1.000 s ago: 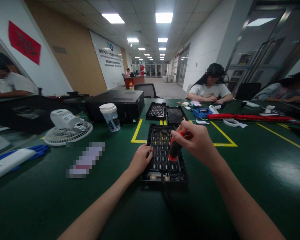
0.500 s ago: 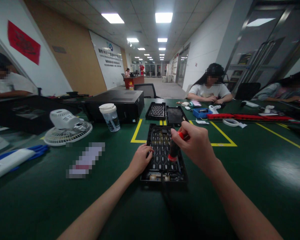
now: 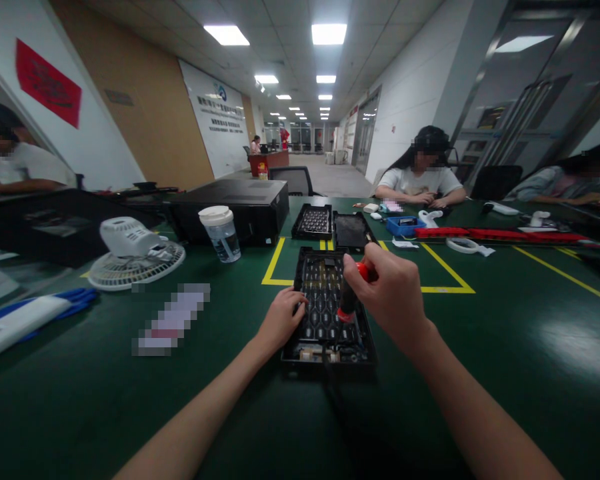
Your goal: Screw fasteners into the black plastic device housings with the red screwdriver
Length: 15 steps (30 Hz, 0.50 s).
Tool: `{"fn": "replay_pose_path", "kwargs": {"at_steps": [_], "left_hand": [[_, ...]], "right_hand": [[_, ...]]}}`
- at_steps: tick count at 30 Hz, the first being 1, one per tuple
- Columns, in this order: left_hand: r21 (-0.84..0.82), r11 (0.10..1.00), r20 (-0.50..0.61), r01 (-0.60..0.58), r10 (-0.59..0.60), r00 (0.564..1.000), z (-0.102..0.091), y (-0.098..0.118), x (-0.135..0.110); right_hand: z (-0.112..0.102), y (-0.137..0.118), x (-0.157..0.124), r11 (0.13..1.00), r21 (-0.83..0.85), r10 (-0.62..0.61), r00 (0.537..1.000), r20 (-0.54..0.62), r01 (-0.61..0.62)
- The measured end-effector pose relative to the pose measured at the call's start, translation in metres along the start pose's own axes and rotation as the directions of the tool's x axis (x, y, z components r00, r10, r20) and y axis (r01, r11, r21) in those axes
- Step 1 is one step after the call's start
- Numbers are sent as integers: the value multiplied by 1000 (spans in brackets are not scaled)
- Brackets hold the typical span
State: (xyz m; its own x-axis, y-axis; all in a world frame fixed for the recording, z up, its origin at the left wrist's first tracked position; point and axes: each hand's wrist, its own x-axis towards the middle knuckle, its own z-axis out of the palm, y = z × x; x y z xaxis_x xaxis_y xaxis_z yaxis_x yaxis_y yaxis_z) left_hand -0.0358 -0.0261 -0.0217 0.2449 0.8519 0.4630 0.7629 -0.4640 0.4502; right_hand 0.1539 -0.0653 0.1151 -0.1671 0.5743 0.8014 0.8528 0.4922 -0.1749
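An open black plastic case [image 3: 310, 320] lies on the table in front of me, with rows of dark rounded cells inside and small wired parts along its near end. My left hand [image 3: 283, 317] grips the case's left wall, fingers bent over it. In my right hand [image 3: 393, 290] is a screwdriver [image 3: 348, 301] with a red and black handle, held upright and slightly tilted. Its shaft points down to the near end of the case, where the tip is hard to make out. A dark cable [image 3: 329, 370] runs from that end toward me.
Beyond the case lie a second cell-filled tray [image 3: 314, 221] and a black lid-like piece [image 3: 353, 230]. On the left are a lidded cup [image 3: 221, 235], a white fan [image 3: 136, 257] and a large black box [image 3: 230, 197]. Right: a blue bin [image 3: 403, 225], tape roll [image 3: 461, 245], people seated.
My right hand has shifted very slightly with the screwdriver still in its grip. My left hand and the case stay where they were.
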Motion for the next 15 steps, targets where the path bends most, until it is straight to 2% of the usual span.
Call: {"fn": "replay_pose_path", "kwargs": {"at_steps": [10, 15], "left_hand": [[15, 1000, -4, -10, 10, 1000, 1, 0, 1], [20, 1000, 3, -4, 4, 1000, 0, 0, 0]], "right_hand": [[2, -3, -2, 999, -49, 0, 1000, -16, -1], [5, -6, -3, 1000, -11, -4, 1000, -17, 4]]}}
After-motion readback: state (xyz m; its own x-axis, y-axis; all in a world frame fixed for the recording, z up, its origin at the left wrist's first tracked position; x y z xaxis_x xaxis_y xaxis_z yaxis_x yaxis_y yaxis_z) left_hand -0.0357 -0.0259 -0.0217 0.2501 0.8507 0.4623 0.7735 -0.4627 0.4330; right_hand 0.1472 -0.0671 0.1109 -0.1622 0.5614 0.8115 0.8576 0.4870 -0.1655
